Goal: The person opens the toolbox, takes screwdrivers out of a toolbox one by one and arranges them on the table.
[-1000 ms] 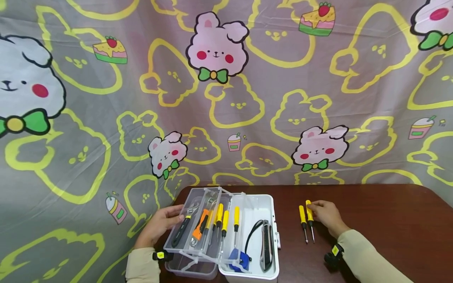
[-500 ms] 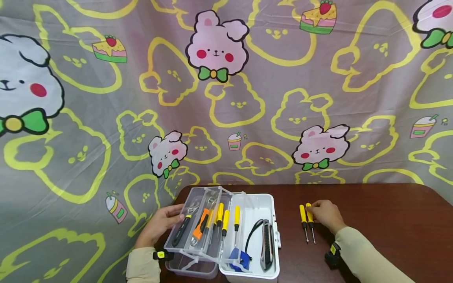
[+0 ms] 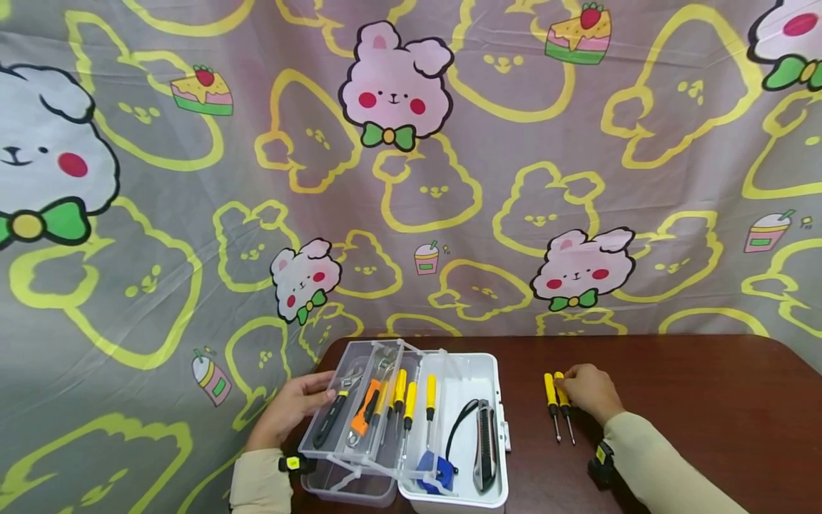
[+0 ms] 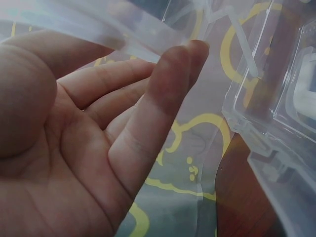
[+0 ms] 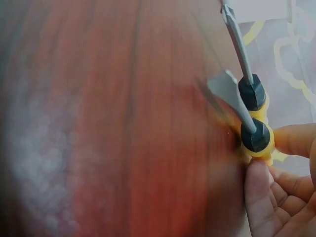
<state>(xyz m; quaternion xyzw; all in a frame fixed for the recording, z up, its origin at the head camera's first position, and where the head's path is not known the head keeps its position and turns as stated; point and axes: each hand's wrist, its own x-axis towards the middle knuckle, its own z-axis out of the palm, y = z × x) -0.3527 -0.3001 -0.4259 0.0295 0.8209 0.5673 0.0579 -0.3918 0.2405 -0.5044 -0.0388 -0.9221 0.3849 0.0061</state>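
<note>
My right hand [image 3: 592, 391] pinches a flathead screwdriver [image 5: 257, 136] by its yellow handle, thumb against one side and finger on the other. Close beside it is a second yellow-handled screwdriver [image 3: 552, 400]; a cross-shaped tip shows in the right wrist view. Both shafts point toward me in the head view. My left hand [image 3: 297, 405] holds the left edge of the clear upper tray [image 3: 315, 441] of a white toolbox [image 3: 494, 371]. The left wrist view shows the palm [image 4: 74, 168] and fingers at the tray's edge, the thumb partly covered by blur.
An adjustable wrench [image 3: 330, 420] and an orange-handled cutter [image 3: 366, 412] lie in the tray. Several yellow screwdrivers [image 3: 409, 407], a blue tape measure [image 3: 437, 472] and a grey utility knife [image 3: 484, 450] are in the box. A patterned curtain [image 3: 475, 214] hangs behind the brown table [image 3: 700, 400].
The right hand has come slightly toward me, lowering its screwdriver until the two handles sit nearly level. The left hand and the toolbox stay put.
</note>
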